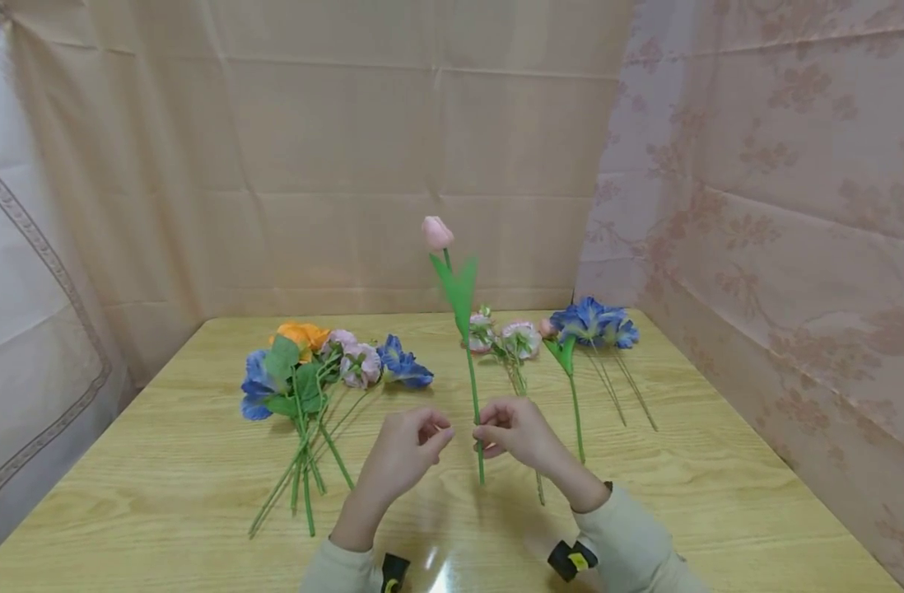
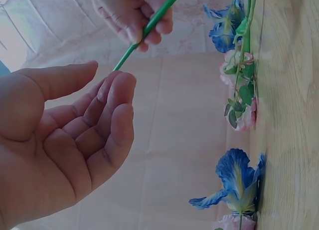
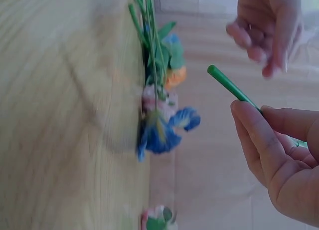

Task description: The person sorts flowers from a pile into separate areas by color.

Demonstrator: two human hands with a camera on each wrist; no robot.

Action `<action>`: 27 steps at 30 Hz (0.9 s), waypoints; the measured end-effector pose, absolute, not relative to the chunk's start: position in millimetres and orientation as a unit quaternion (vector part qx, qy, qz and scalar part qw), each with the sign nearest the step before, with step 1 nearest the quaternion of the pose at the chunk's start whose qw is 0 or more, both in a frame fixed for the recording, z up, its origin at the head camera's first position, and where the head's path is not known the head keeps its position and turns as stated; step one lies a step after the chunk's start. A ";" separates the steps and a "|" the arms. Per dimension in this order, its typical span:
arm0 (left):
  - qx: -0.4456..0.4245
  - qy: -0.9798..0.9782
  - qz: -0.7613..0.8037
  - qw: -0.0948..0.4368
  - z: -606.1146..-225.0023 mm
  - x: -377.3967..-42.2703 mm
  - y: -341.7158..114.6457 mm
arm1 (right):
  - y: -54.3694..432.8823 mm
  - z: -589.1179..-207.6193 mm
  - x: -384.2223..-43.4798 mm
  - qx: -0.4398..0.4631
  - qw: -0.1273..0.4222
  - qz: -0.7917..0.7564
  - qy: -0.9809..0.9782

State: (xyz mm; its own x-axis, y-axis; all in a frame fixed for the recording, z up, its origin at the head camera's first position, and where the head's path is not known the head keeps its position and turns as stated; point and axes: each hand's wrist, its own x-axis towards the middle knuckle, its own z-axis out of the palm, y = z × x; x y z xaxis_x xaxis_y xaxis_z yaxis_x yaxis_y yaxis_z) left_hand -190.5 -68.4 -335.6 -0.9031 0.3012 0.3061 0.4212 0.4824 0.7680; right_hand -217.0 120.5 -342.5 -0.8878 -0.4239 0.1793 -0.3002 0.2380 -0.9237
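Note:
A pink artificial tulip [image 1: 437,234] with two green leaves stands nearly upright above the table, its head leaning left. My right hand [image 1: 517,430] pinches its green stem [image 3: 231,85] between thumb and fingers near the lower end, which sticks out below the grip. Just left of the stem is my left hand [image 1: 411,449], holding nothing. In the left wrist view that left hand [image 2: 75,125] shows its palm, thumb extended and fingers loosely bent, apart from the stem.
On the left lies a bunch with an orange flower [image 1: 304,336], blue irises [image 1: 403,365] and pink blooms [image 1: 361,365], stems crossing. At right lie pink-white flowers [image 1: 521,339], another tulip [image 1: 563,352] and blue irises [image 1: 591,319]. Cloth curtains [image 1: 333,165] hang behind the wooden table [image 1: 163,461].

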 end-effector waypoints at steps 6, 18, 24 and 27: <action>-0.220 -0.862 -0.452 0.061 -337.2 -190.9 -72.0 | 143.2 -343.1 -227.0 -0.183 0.045 -0.574 0.796; -0.230 -0.870 -0.433 0.051 -341.9 -191.8 -74.7 | 189.6 -348.7 -239.1 -0.087 0.037 -0.560 0.823; -0.238 -0.871 -0.428 0.047 -343.1 -191.6 -75.4 | 207.8 -351.6 -243.5 -0.045 0.047 -0.539 0.840; -0.239 -0.869 -0.431 0.040 -343.7 -191.4 -76.0 | 214.4 -352.1 -247.0 -0.031 0.060 -0.530 0.845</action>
